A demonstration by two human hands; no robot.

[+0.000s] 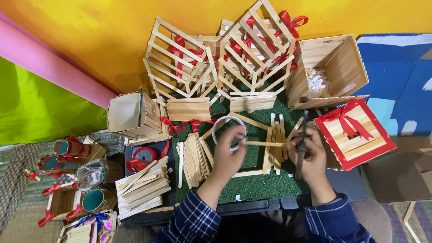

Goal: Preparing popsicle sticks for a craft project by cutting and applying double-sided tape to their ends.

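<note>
On green mat, mid-build: one stick being worked, most of the batch already assembled.
Left hand (228,155) pinches a stick (265,144) at its end, a tape ring (228,132) just behind the fingers; right hand (308,153) is clenched on a dark tool (302,144), likely cutters, at the stick's other end. Loose sticks (194,158) and a half-laid frame (274,148) lie beside them, so work remains. Farther back: finished lattice houses (225,58), a box (326,69), a red-ribboned lid (355,132).

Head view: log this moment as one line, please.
left hand: holds wooden stick and tape ring | right hand: grips dark tool at stick's end | green mat beneath
</note>
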